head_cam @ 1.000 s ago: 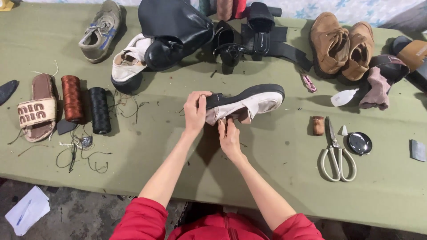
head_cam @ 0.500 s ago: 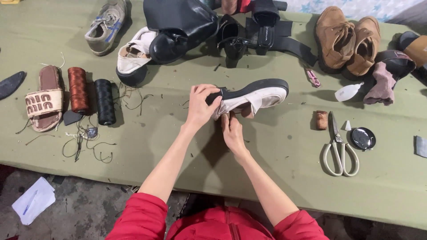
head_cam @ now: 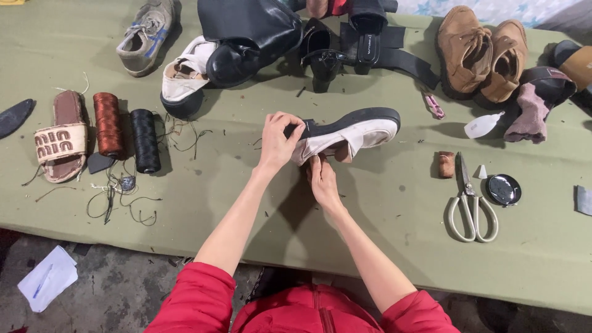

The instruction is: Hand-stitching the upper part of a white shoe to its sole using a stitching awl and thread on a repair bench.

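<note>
— Where's the shoe (head_cam: 351, 131)?
— On its side, mid-table (head_cam: 382, 246), near 2 thread spools (head_cam: 126, 132).
— And the hands?
— Left hand (head_cam: 279, 139) grips the heel; right hand (head_cam: 322, 179) pinches the upper's edge.

On the worktop (head_cam: 382, 246) I see the shoe (head_cam: 348, 132) at centre, thread spools (head_cam: 126, 137) to its left, scissors (head_cam: 472, 200) to its right, boots (head_cam: 481, 52) behind.

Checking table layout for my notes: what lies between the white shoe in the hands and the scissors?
In the head view, only a small brown thread spool stands between the white shoe and the scissors; otherwise bare green table.
</note>
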